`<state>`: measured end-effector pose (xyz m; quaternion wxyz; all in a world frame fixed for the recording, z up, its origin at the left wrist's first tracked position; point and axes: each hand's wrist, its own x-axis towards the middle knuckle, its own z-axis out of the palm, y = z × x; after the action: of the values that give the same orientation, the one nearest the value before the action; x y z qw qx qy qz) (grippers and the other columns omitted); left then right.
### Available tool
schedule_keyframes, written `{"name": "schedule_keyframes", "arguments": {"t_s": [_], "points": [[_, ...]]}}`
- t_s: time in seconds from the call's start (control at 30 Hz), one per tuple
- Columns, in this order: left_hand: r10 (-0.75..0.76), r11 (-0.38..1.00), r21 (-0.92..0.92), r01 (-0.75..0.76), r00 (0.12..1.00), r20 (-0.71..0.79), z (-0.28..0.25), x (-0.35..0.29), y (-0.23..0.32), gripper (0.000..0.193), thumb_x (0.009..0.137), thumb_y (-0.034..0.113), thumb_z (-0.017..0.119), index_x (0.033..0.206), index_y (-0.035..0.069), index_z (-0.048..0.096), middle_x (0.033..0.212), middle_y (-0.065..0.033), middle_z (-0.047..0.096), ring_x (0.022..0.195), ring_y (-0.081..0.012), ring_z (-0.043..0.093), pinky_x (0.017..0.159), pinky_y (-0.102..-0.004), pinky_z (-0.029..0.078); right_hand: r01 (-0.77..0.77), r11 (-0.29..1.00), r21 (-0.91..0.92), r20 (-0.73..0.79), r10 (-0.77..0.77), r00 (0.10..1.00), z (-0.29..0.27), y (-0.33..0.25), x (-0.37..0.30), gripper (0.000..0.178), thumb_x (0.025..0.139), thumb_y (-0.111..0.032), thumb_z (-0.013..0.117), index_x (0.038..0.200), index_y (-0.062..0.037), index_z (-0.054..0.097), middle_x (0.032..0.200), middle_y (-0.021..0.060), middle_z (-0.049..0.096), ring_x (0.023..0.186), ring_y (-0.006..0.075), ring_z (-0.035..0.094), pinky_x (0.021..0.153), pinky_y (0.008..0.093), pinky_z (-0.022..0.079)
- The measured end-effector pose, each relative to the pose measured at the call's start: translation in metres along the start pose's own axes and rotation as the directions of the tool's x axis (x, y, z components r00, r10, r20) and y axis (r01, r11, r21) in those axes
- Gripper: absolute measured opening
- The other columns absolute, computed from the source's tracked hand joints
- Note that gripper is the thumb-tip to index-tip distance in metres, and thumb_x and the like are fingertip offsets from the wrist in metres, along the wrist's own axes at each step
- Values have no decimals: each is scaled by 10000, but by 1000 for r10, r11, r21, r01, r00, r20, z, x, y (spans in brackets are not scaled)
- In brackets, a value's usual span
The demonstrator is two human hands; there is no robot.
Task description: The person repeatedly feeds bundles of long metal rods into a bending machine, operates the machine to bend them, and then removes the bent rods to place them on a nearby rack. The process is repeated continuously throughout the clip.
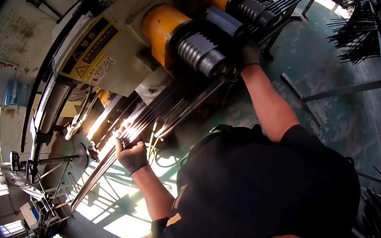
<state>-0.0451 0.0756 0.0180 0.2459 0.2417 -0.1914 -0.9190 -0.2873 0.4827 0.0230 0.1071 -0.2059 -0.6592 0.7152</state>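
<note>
Long thin metal rods (pixel 96 173) run in a bundle slantwise from the lower left up into a bending machine (pixel 132 50). My left hand (pixel 133 156), in a knitted glove, is closed around the bundle where sunlight glares on it. Two orange motor housings (pixel 160 27) sit above the rods, with ribbed dark metal cylinders (pixel 199 53) at their lower ends. My right hand (pixel 248 55), in a dark glove, reaches in between the cylinders, close to a grey block (pixel 224 20). Deep shadow hides its fingers and whatever they touch.
A warning label (pixel 90 46) covers the machine's side. To the right stands a metal frame (pixel 344 90), with a pile of dark rods (pixel 356 32) behind it. A fan (pixel 11 175) is at the far left. Hoses (pixel 155 140) hang beneath the machine.
</note>
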Motion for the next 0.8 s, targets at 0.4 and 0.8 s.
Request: {"name": "schedule_keyframes", "arguments": {"t_s": [0.4, 0.8], "points": [[236, 972, 64, -228, 954, -187, -21, 8, 2, 310, 1069, 217, 561, 1226, -48, 598, 1192, -178, 662, 1134, -318, 636, 1051, -521, 536, 549, 409, -729, 339, -481, 808, -22, 24, -6, 383, 962, -132, 543, 1330, -71, 627, 1226, 196, 692, 1116, 382, 656, 961, 458, 519], [208, 976, -57, -211, 977, -53, -49, 6, 50, 432, 1100, 337, 434, 1269, -41, 555, 1281, -207, 615, 1231, -389, 581, 1098, -573, 470, -217, 866, 451, 122, 181, 976, -104, 109, -23, 494, 1049, -354, 548, 1412, -22, 587, 1354, 100, 653, 1183, 234, 634, 999, 359, 502]]}}
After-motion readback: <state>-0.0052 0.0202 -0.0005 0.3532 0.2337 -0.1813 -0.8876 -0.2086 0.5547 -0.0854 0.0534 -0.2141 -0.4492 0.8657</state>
